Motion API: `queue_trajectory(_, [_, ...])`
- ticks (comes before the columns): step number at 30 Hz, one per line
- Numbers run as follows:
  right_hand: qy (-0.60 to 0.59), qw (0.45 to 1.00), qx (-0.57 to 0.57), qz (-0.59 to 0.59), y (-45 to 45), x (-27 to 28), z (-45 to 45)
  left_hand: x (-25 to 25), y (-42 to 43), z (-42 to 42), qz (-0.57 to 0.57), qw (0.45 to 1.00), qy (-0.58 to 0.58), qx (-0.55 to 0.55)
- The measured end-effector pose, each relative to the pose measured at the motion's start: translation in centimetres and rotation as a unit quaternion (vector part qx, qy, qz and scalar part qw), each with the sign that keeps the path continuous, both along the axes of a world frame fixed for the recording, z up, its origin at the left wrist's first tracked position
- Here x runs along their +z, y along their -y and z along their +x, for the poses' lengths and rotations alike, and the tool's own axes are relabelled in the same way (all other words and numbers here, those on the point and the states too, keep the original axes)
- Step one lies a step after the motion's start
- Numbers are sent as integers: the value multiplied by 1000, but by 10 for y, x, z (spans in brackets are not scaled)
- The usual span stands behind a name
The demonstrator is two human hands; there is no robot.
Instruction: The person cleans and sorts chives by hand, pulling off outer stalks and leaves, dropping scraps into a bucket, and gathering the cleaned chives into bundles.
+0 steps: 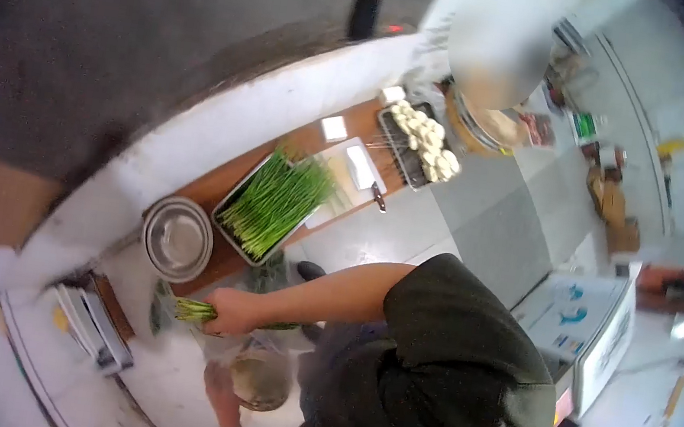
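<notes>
My right hand (234, 312) is closed around a bunch of thin green stalks (195, 310), their cut ends sticking out past the fingers. Lower in the view, my left hand (220, 384) is beside a round container (259, 379); clear plastic shows near its rim. Blur hides whether these fingers grip anything. Beyond my right hand, a metal tray (222, 230) holds a thick pile of similar long green stalks (278, 204). A stack of round metal bowls (178, 239) is at the tray's left.
Along the wall runs a brown wooden bench (227, 189). On it are a pale cutting board (339, 174), a cleaver (361, 171) with a dark handle, and a dark rack (404, 148) of white pieces. A white chest-like box (580, 321) stands behind me.
</notes>
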State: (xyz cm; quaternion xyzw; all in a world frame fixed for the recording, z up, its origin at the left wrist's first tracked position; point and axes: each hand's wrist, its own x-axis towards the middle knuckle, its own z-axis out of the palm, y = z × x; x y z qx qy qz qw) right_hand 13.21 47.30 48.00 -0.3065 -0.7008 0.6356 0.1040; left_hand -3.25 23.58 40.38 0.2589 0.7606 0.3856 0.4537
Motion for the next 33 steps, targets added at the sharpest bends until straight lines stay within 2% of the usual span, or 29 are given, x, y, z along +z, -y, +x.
queue_trajectory(1, [-35,999,-38,-17,1,8,14,28,-38,24,31,997,28,-62])
queue_trajectory(3, [-94,988,-111,-44,7,24,51,47,-91,72,231,957,122,-127])
queue_trajectory(4, [-89,985,-130,-73,11,52,80,49,-112,85,243,936,141,-211])
queue_trajectory(5, [-118,967,-204,-97,19,59,102,52,-133,104,252,909,160,-292])
queue_trajectory(6, [-144,944,-272,-119,27,66,121,77,-151,134,175,906,59,-382])
queue_trajectory(8, [-155,904,-386,-97,42,85,170,93,-173,188,215,842,119,-481])
queue_trajectory(10, [-201,863,-454,-97,56,92,219,100,-175,246,234,816,262,-458])
queue_trajectory(12, [-209,828,-508,-112,63,78,262,107,-188,288,108,799,300,-509])
queue_trajectory(14, [-272,763,-576,-110,73,85,304,104,-199,337,55,777,336,-530])
queue_trajectory(15, [-245,754,-595,-133,81,95,332,102,-206,363,57,757,306,-575])
queue_trajectory(18, [-344,674,-651,-59,80,77,395,113,-224,443,123,703,206,-669])
queue_trajectory(19, [-339,668,-661,-36,82,80,422,121,-230,477,156,681,174,-694])
queue_trajectory(22, [-269,651,-709,30,85,81,509,135,-248,577,150,625,69,-763])
queue_trajectory(23, [-208,650,-726,85,89,80,540,143,-246,614,139,626,70,-764])
queue_trajectory(26, [-145,584,-789,125,100,83,627,155,-245,716,151,511,106,-839])
queue_trajectory(27, [-105,569,-807,117,105,87,655,165,-242,750,117,492,85,-859])
queue_trajectory(30, [-40,529,-830,172,126,96,735,155,-221,845,214,472,92,-850])
queue_trajectory(32, [-41,506,-849,147,139,91,791,159,-208,907,220,434,128,-864])
queue_trajectory(33, [-40,494,-858,132,146,87,820,140,-200,938,231,442,182,-847])
